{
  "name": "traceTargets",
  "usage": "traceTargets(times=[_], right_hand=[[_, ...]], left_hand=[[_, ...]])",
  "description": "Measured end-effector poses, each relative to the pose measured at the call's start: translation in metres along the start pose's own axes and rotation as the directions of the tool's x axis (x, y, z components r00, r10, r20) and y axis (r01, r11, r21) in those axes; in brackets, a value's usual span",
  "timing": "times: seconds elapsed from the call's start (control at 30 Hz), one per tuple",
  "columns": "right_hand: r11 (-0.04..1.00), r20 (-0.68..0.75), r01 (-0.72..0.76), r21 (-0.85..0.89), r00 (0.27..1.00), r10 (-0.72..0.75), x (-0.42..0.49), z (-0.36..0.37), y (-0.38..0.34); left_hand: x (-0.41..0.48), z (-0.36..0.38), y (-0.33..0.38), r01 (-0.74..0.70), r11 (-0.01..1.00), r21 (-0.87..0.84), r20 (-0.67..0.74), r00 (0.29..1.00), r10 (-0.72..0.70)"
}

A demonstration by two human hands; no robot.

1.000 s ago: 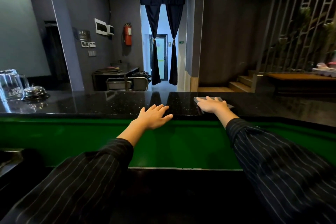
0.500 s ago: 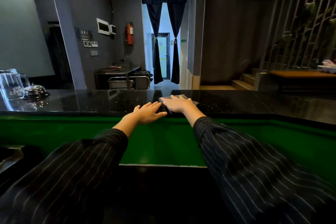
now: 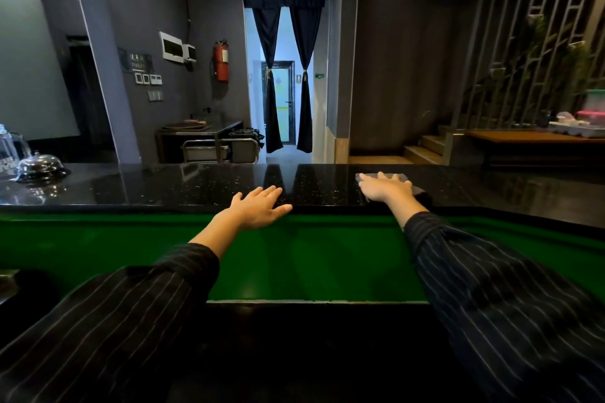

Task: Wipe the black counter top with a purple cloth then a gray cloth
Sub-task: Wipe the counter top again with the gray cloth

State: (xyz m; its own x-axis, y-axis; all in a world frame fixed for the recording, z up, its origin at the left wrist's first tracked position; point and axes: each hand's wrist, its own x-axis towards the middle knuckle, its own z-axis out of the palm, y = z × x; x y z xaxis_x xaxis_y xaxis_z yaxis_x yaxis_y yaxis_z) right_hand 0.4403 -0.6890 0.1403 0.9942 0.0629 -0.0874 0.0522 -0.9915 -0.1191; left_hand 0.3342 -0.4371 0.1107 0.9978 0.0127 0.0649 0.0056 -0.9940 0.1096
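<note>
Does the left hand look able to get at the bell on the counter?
Probably yes: only bare counter lies between the left hand and the bell, though it sits far to the left.

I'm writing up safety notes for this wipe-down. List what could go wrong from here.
1. The right hand presses the gray folded cloth flat near the front edge of the speckled black counter top; a pull backward could drag it off.
2. A long sweep left could knock the domed metal bell or clear glass jug at the far-left end.
3. The left hand lies flat on the glossy top and may leave smears.
</note>
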Motion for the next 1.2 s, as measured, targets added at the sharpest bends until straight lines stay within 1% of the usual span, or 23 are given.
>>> traceTargets(times=[0.03,0.1,0.2,0.3,0.37,0.47,0.53,0.63,0.73,0.8,0.93,1.03,1.2], right_hand=[[1.0,-0.012,-0.018,-0.013,1.0,0.018,0.002,0.001,-0.008],[0.999,-0.027,-0.002,-0.034,1.0,0.002,-0.001,0.003,-0.033],[0.991,-0.036,0.124,-0.052,0.991,-0.126,-0.009,0.011,-0.082],[0.966,-0.046,0.252,-0.065,0.966,-0.255,-0.023,0.022,-0.128],[0.954,-0.033,0.297,-0.051,0.954,-0.299,-0.027,0.026,-0.14],[0.943,-0.005,0.334,-0.009,0.943,-0.334,-0.027,0.023,-0.126],[0.952,-0.011,0.305,0.017,0.952,-0.305,-0.03,0.014,-0.103],[0.978,-0.039,0.195,0.068,0.98,-0.193,-0.029,0.002,-0.056],[0.991,-0.035,0.129,0.043,0.991,-0.128,-0.015,-0.003,-0.016],[0.995,-0.021,0.094,0.019,0.995,-0.093,-0.006,-0.003,-0.006],[1.0,-0.015,0.008,-0.012,1.0,-0.008,-0.006,0.001,-0.01],[0.999,-0.018,-0.025,-0.027,1.0,0.025,-0.011,0.001,-0.02],[0.998,-0.034,0.046,-0.047,0.998,-0.048,-0.024,0.008,-0.057]], left_hand=[[0.0,0.0,0.0,-0.001,1.0,0.002,-0.001,1.0,0.001],[0.001,0.0,0.0,-0.003,1.0,0.004,-0.004,1.0,0.003],[0.0,-0.001,0.001,0.004,1.0,0.006,-0.002,1.0,-0.004],[0.0,-0.003,0.001,0.024,1.0,0.006,0.002,1.0,-0.024],[0.0,-0.003,0.0,0.024,1.0,0.008,0.01,1.0,-0.024],[-0.001,-0.003,-0.001,0.029,1.0,-0.001,0.02,0.999,-0.029],[-0.002,-0.004,-0.001,0.025,1.0,-0.016,0.023,0.999,-0.025],[-0.003,-0.003,-0.001,0.011,1.0,-0.022,0.02,1.0,-0.01],[-0.001,-0.003,-0.003,0.014,1.0,-0.018,0.013,1.0,-0.014],[-0.001,-0.002,-0.003,0.012,1.0,-0.013,0.003,1.0,-0.012],[-0.001,0.001,-0.002,-0.001,1.0,-0.007,-0.014,1.0,0.001],[0.0,0.001,-0.002,-0.001,1.0,0.002,-0.022,1.0,0.001],[0.001,0.002,-0.001,0.0,1.0,0.015,-0.023,1.0,0.0]])
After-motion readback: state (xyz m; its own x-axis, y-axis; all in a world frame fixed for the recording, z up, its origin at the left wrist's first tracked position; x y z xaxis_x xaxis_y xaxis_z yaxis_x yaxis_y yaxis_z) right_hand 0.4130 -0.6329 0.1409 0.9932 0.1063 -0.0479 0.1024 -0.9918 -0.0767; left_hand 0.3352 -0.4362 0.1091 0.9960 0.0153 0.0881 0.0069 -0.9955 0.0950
